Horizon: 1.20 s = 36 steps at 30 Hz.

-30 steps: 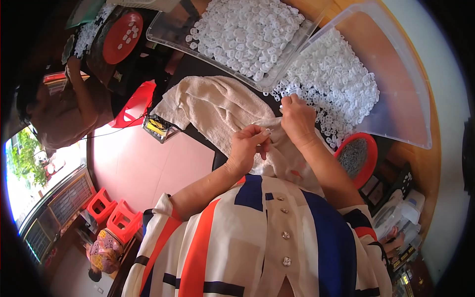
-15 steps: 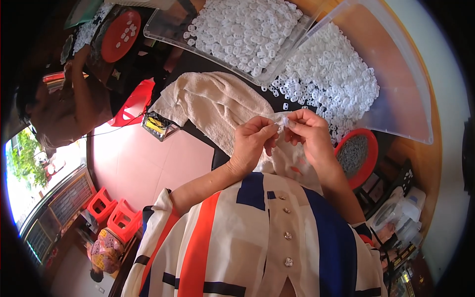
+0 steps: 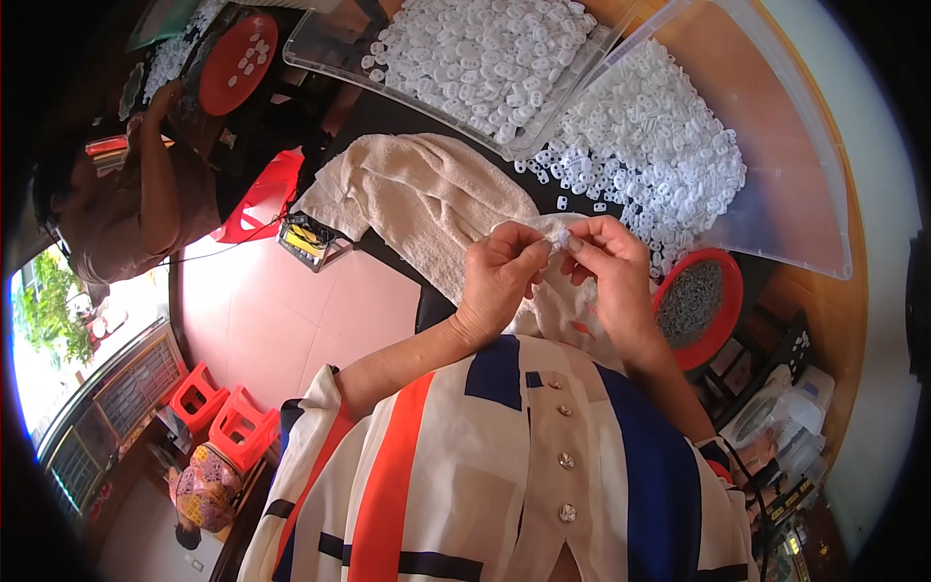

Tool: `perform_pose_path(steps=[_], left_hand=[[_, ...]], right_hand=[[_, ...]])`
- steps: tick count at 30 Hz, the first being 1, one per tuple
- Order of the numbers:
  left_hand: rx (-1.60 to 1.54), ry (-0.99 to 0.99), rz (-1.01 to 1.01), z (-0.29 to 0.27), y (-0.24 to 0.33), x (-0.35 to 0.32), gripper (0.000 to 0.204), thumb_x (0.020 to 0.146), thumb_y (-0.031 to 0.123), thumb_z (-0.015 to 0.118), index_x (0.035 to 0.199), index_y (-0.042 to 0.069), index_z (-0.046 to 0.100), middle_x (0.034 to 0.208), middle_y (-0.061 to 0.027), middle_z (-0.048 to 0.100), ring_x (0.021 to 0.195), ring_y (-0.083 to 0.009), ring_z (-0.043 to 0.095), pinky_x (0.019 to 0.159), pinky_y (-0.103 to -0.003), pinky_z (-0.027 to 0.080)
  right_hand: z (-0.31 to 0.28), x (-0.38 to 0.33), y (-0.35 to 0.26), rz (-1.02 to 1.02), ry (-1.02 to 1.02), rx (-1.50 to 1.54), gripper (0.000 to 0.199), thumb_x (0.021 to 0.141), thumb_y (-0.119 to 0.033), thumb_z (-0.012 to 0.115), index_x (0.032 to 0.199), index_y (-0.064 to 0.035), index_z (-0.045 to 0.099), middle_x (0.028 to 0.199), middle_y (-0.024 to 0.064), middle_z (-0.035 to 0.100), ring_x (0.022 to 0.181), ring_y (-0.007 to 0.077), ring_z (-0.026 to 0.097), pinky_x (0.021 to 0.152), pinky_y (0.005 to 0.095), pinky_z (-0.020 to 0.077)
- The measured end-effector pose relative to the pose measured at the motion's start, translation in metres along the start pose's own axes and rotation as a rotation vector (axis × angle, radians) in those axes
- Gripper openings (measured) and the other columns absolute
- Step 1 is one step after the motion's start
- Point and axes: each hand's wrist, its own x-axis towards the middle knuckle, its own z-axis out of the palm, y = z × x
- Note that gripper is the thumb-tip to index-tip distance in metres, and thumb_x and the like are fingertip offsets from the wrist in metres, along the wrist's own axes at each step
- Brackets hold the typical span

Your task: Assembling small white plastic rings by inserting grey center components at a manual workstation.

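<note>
Both hands are up together over the dark worktable (image 3: 388, 121), and pinched between them is a small white piece (image 3: 560, 242), too small to make out clearly. The left hand (image 3: 499, 276) has its thumb and fingers closed on it from one side, the right hand (image 3: 611, 267) nips it with its fingertips from the other, so the two hands nearly touch. Just beneath them lies a cream towel (image 3: 417, 204), bunched and draped over the table edge, and the hands hover right above its near end. To the right, close by the right wrist, sits a red bowl (image 3: 703, 303) filled with tiny grey parts. Beyond the hands there's a loose heap of small white plastic parts (image 3: 650, 145) spread in a clear tray (image 3: 795, 194), and a second clear tray (image 3: 330, 53) further back is packed with more of the same. Off to the left, well apart, another person (image 3: 126, 204) bends over a red round tray (image 3: 238, 48), with a red stool (image 3: 257, 199) beside them.
</note>
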Motion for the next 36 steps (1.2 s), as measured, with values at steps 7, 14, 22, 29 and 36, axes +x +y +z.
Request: perform_pose_path(steps=[7, 14, 22, 29, 36], left_hand=[[0.053, -0.064, 0.035, -0.001, 0.003, -0.002, 0.014, 0.087, 0.009, 0.062, 0.09, -0.004, 0.06, 0.073, -0.0052, 0.061, 0.056, -0.0088, 0.055, 0.048, -0.021, 0.045], [-0.123, -0.089, -0.056, 0.001, 0.007, 0.0, 0.014, 0.088, 0.01, 0.062, 0.09, -0.004, 0.06, 0.073, -0.0071, 0.061, 0.056, -0.0125, 0.057, 0.049, -0.024, 0.046], [-0.128, -0.107, -0.057, 0.003, 0.006, 0.001, 0.013, 0.088, 0.009, 0.063, 0.091, -0.003, 0.06, 0.074, -0.0068, 0.062, 0.058, -0.0118, 0.057, 0.051, -0.024, 0.047], [0.068, -0.213, 0.078, -0.002, 0.006, 0.005, 0.009, 0.09, 0.006, 0.061, 0.093, -0.002, 0.06, 0.077, -0.0035, 0.06, 0.062, -0.0086, 0.056, 0.054, -0.021, 0.046], [-0.031, -0.23, -0.001, -0.001, 0.007, 0.007, 0.01, 0.091, 0.008, 0.062, 0.094, -0.002, 0.061, 0.077, -0.0038, 0.06, 0.062, -0.0102, 0.056, 0.055, -0.023, 0.047]], right_hand=[[0.009, -0.01, -0.001, -0.061, 0.009, -0.031, 0.009, 0.09, -0.007, 0.058, 0.095, 0.0005, 0.061, 0.081, 0.0042, 0.063, 0.068, 0.0103, 0.058, 0.061, 0.0227, 0.0449], [-0.003, -0.009, -0.001, -0.028, -0.049, 0.049, 0.013, 0.093, -0.009, 0.055, 0.099, 0.0011, 0.062, 0.084, 0.0056, 0.064, 0.069, 0.0114, 0.06, 0.061, 0.0226, 0.0455], [-0.004, -0.009, 0.0, -0.059, -0.031, -0.009, 0.01, 0.091, -0.008, 0.058, 0.095, 0.0005, 0.062, 0.082, 0.0042, 0.064, 0.069, 0.0103, 0.059, 0.06, 0.0224, 0.0455], [-0.009, -0.007, -0.002, -0.082, -0.065, -0.058, 0.009, 0.091, -0.009, 0.059, 0.093, -0.0001, 0.062, 0.08, 0.0032, 0.063, 0.068, 0.0096, 0.059, 0.059, 0.0222, 0.0452], [-0.012, -0.005, 0.0, -0.051, -0.103, -0.015, 0.012, 0.092, -0.012, 0.059, 0.093, -0.0008, 0.061, 0.079, 0.0034, 0.063, 0.067, 0.0104, 0.059, 0.058, 0.0222, 0.0443]])
